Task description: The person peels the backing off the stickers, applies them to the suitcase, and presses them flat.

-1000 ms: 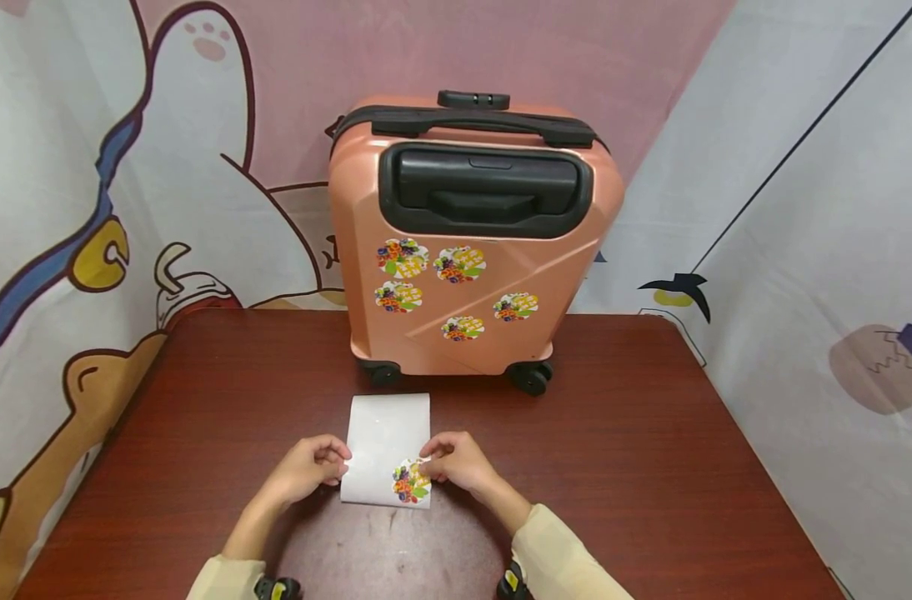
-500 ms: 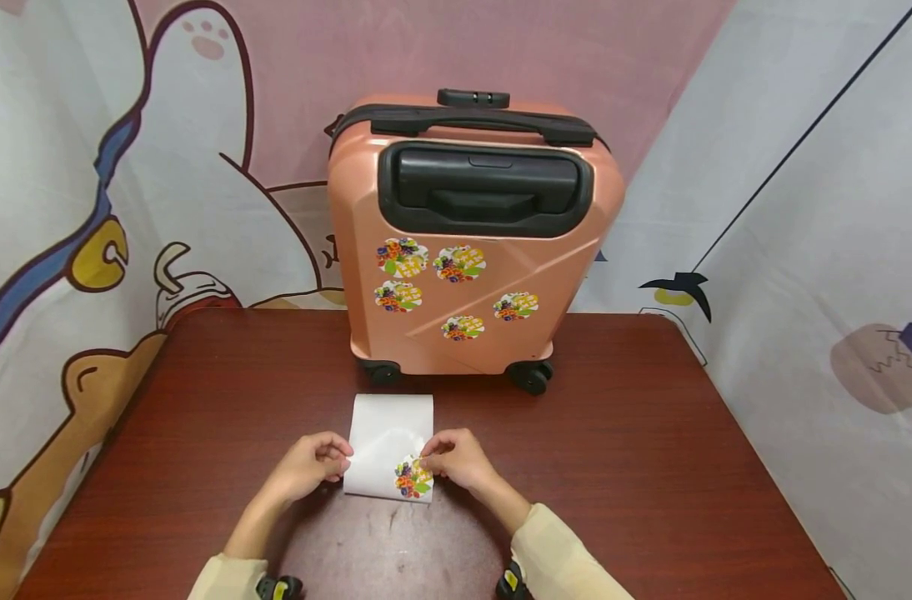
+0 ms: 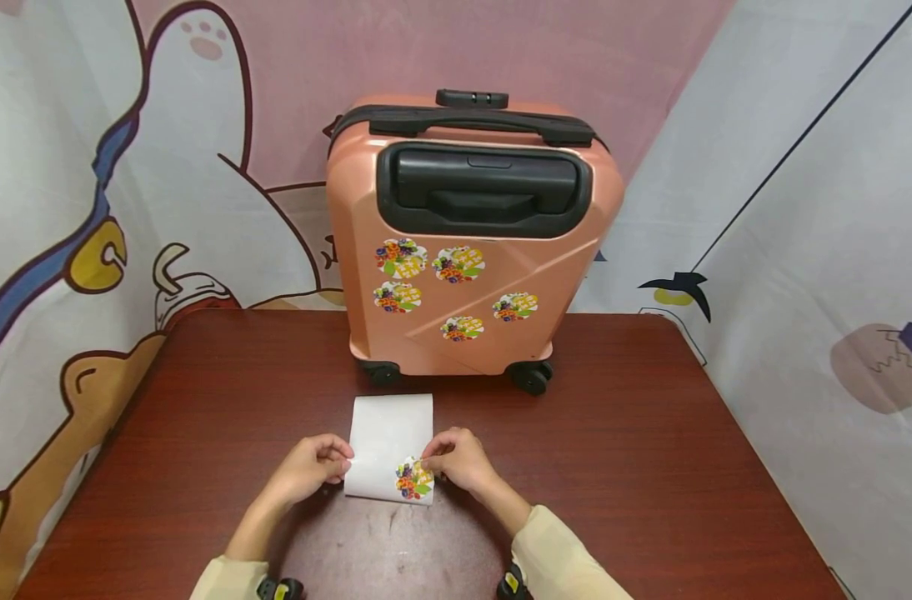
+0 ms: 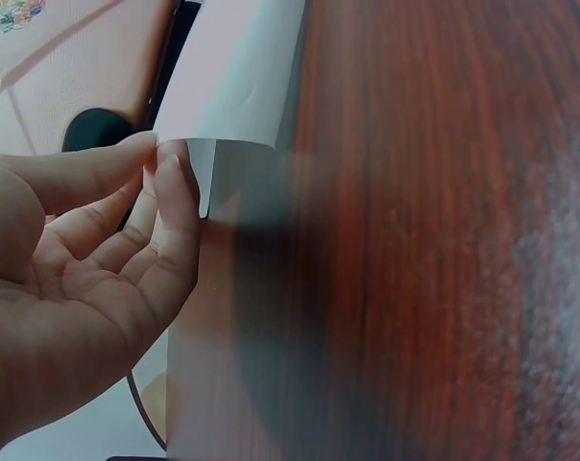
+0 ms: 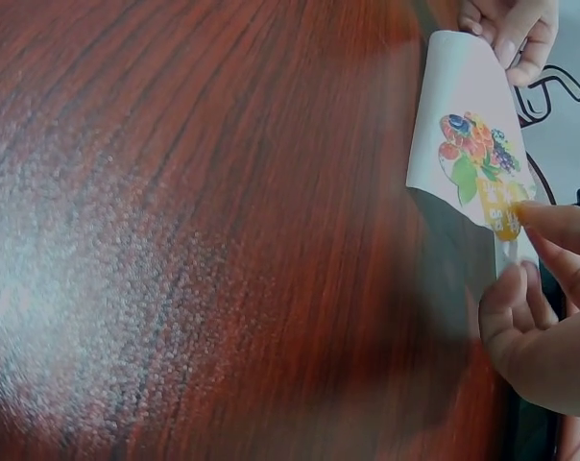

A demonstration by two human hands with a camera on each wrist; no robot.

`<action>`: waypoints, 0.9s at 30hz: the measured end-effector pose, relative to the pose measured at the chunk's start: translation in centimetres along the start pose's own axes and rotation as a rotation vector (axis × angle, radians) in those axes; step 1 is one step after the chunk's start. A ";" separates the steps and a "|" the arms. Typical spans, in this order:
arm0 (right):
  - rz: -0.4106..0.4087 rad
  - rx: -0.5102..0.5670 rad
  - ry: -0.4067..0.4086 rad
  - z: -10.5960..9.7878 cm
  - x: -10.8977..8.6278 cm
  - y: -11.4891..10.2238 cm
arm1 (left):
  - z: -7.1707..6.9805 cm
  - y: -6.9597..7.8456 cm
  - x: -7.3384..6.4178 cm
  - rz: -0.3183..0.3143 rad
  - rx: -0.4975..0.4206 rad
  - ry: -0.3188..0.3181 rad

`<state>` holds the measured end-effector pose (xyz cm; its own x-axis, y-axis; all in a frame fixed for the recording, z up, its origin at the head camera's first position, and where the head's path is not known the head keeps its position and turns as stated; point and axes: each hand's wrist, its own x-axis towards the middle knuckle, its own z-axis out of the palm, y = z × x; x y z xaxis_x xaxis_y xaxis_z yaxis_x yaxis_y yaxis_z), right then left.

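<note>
A white sticker sheet (image 3: 384, 442) is held just in front of the suitcase, its lower part bowed in the wrist views. One round fruit-print sticker (image 3: 413, 479) is on its near right corner. My left hand (image 3: 311, 468) pinches the sheet's left edge between thumb and fingers, as the left wrist view shows up close. At the right edge, my right hand (image 3: 459, 460) holds the sheet beside the sticker. In the right wrist view an index fingertip touches the sticker's yellow lettering, with the thumb below the sheet's edge.
A pink-orange suitcase (image 3: 486, 279) with a black handle recess stands on its wheels at the back of the brown table (image 3: 636, 467). Several matching fruit stickers (image 3: 459, 264) are on its front. A cartoon-print cloth (image 3: 201, 167) hangs behind and around the table.
The sheet has shifted slightly to the right, and its near edge sits a little higher than a second ago. Both hands stay at nearly the same places on its edges.
</note>
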<state>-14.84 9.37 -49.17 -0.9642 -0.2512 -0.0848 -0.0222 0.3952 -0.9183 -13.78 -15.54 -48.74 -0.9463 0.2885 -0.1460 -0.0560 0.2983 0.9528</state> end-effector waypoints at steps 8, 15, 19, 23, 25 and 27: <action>0.004 0.070 -0.070 -0.2 -0.5 -1.1 | -0.2 0.1 -0.2 0.005 -0.006 -0.006; -0.008 0.083 -0.122 -0.8 -1.5 -3.5 | -0.2 -0.1 -0.2 -0.010 -0.034 -0.025; -0.017 0.075 -0.155 -1.0 -1.6 -3.6 | -0.2 -0.3 -0.3 -0.020 -0.051 -0.038; -0.022 0.072 -0.175 -1.0 -1.6 -3.4 | -0.2 -0.3 -0.3 -0.023 -0.056 -0.043; -0.023 0.071 -0.180 -0.9 -1.5 -2.9 | -0.2 -0.4 -0.3 -0.024 -0.054 -0.045; -0.026 0.065 -0.180 -0.8 -1.2 -2.1 | -0.2 -0.4 -0.3 -0.025 -0.051 -0.045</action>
<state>-13.82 9.54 -46.79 -0.9007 -0.4166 -0.1235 -0.0233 0.3300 -0.9437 -13.51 -15.96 -49.05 -0.9293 0.3224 -0.1804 -0.0964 0.2599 0.9608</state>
